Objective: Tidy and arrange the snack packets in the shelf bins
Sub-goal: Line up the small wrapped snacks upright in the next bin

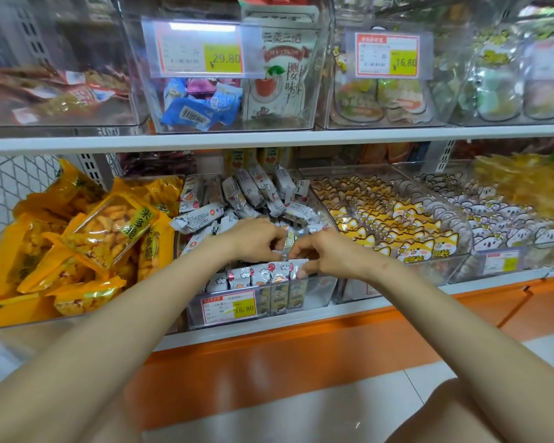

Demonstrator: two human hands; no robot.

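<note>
Our two bare forearms reach up from the bottom of the view to the lower shelf, and the hands meet over the clear plastic bin (317, 294) in the middle of it.

1. Left hand (256, 239): knuckles up, fingers curled under. Thumb and fingertips pinch a loose packet (290, 243) just above the bin's front section.
2. Right hand (330, 251): fingers bent down and drawn together. The fingertips (304, 270) pinch the crimped top edge of the end packet (296, 276) at the right end of the front row (256, 278).
3. The two hands are just beside each other; we cannot tell whether they touch.

The small grey-and-white foil snack packets (253, 196) lie in this one bin. The front row stands upright against the front wall, above a red-and-yellow price label (229, 306). The others are heaped in disorder behind the hands.

Left of the bin sit orange-yellow bags of fried snacks (103, 231). Right of it is a second clear bin of yellow fox-face packets (390, 231). On the shelf above, blue wrapped sweets (199, 107) lie in another clear bin.
</note>
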